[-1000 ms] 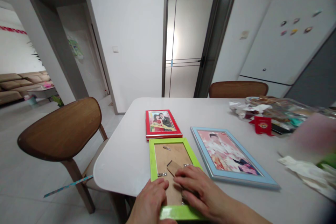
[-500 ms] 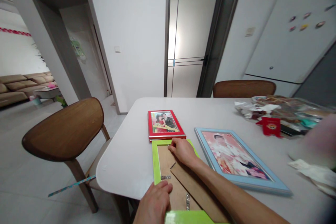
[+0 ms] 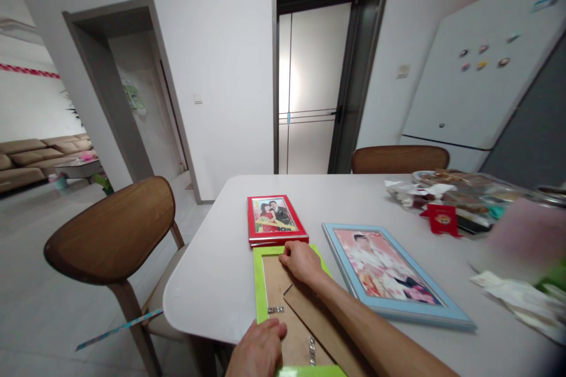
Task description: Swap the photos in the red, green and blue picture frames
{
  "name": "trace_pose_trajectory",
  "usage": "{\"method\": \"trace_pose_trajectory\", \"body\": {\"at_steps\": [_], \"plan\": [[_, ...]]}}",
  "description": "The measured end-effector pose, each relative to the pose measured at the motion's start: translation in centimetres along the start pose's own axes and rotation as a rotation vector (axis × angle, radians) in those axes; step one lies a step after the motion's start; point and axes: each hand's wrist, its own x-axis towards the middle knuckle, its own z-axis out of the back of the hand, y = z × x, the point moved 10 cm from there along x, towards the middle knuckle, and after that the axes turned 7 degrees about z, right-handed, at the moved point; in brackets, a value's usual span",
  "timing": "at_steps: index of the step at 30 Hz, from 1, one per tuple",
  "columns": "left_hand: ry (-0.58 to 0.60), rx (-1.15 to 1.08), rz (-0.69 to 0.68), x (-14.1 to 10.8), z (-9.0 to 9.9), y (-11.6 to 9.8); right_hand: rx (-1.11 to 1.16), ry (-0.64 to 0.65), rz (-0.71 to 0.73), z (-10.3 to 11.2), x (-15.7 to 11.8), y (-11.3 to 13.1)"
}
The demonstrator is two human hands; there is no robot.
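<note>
A lime-green picture frame (image 3: 262, 288) lies face down at the table's near edge, its brown backing board (image 3: 275, 283) up with the stand leg (image 3: 316, 318) on it. Small metal hangers (image 3: 312, 350) are fixed to the board. My left hand (image 3: 260, 347) grips the frame's left side, fingers bent over onto the board. Near the top edge, my right hand (image 3: 303, 262) is closed in a pinch against the board; what lies under its fingertips is hidden. Right behind is a red picture frame (image 3: 251, 221); a light blue picture frame (image 3: 437, 312) lies to the right.
On the table's (image 3: 212, 271) right side are plastic-wrapped items (image 3: 469, 185), a red card (image 3: 443, 220), a pinkish blurred object (image 3: 517, 241) and white tissue (image 3: 508, 291). Wooden chairs stand at the left (image 3: 115, 235) and at the far side (image 3: 400, 159).
The camera view has tilted up slightly, so the scene sits lower. Both hands stay at about the same places on the green frame, the right fingers still pinched near its top edge.
</note>
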Motion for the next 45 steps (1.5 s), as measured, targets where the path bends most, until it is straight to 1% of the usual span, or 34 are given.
{"method": "trace_pose_trajectory", "body": {"at_steps": [6,10,12,14,17,18,20,22,24,25,26,27,28,29,30,31,32,33,34,35,36,38,40,41,42,43,45], "plan": [[0.014,0.039,-0.001,-0.2,0.8,-1.0,0.021,-0.007,-0.007,-0.1,0.1,-0.3],[0.027,0.12,-0.019,-0.1,0.6,-1.1,0.043,-0.045,-0.035,-0.1,0.1,-0.4],[0.008,0.168,-0.043,-0.2,0.3,-1.2,0.075,-0.069,-0.039,0.0,0.2,-0.4],[-0.048,0.221,-0.057,-0.3,0.1,-1.5,0.131,-0.087,-0.029,0.3,0.2,-0.3],[-0.171,0.336,-0.063,-0.2,-0.2,-2.4,0.263,-0.107,0.004,1.2,0.0,-0.4],[-0.193,0.372,-0.076,0.0,-0.4,-2.8,0.316,-0.114,0.015,1.7,-0.3,-0.6],[-0.182,0.401,-0.124,0.3,-1.2,-3.7,0.423,-0.13,0.034,3.0,-1.2,-1.5],[-0.137,0.359,-0.174,0.5,-1.7,-4.1,0.52,-0.15,0.034,4.6,-2.5,-3.0],[-0.117,0.249,-0.203,0.7,-1.3,-4.4,0.595,-0.192,-0.001,6.2,-4.4,-5.0],[-0.132,0.173,-0.192,0.8,-0.7,-4.4,0.664,-0.226,-0.05,6.7,-5.5,-6.0],[-0.163,0.079,-0.167,0.9,0.1,-4.4,0.766,-0.251,-0.116,6.9,-6.7,-7.0],[-0.208,-0.031,-0.125,1.1,1.1,-4.4,0.9,-0.259,-0.182,6.5,-7.9,-7.5],[-0.258,-0.16,-0.073,1.4,2.0,-4.4,1.063,-0.239,-0.235,5.7,-9.0,-7.3],[-0.308,-0.303,-0.014,1.6,2.7,-4.3,1.24,-0.184,-0.284,4.4,-10.0,-6.3],[-0.352,-0.456,0.044,1.9,3.2,-4.4,1.399,-0.113,-0.274,3.4,-10.8,-4.5],[-0.384,-0.612,0.09,2.2,3.4,-4.6,1.535,-0.026,-0.272,2.2,-11.6,-2.4],[-0.401,-0.758,0.122,2.5,3.3,-4.9,1.654,0.036,-0.31,1.1,-12.3,-0.7],[-0.41,-0.886,0.143,2.9,3.1,-5.4,1.75,0.06,-0.334,0.4,-12.8,0.7],[-0.413,-0.997,0.151,3.3,3.0,-5.9,1.827,0.039,-0.351,0.1,-13.0,1.6],[-0.416,-1.091,0.153,3.8,3.1,-6.4,1.88,-0.008,-0.364,0.1,-13.0,1.9],[-0.424,-1.164,0.154,4.3,3.4,-6.9,1.904,-0.075,-0.366,0.4,-12.9,1.5],[-0.451,-1.255,0.155,5.3,4.6,-7.4,1.863,-0.229,-0.341,2.0,-12.3,-0.9],[-0.436,-1.314,0.152,6.8,5.9,-7.8,1.699,-0.345,-0.303,4.2,-11.6,-4.8],[-0.4,-1.34,0.151,7.6,6.1,-8.1,1.583,-0.376,-0.283,5.5,-11.1,-7.0],[-0.349,-1.372,0.154,8.6,5.9,-8.3,1.43,-0.386,-0.298,6.6,-10.8,-9.5],[-0.296,-1.406,0.161,9.4,5.4,-8.5,1.261,-0.373,-0.321,7.7,-10.5,-12.0],[-0.222,-1.455,0.184,10.9,3.4,-8.6,0.872,-0.369,-0.35,10.3,-9.9,-16.5]]}}
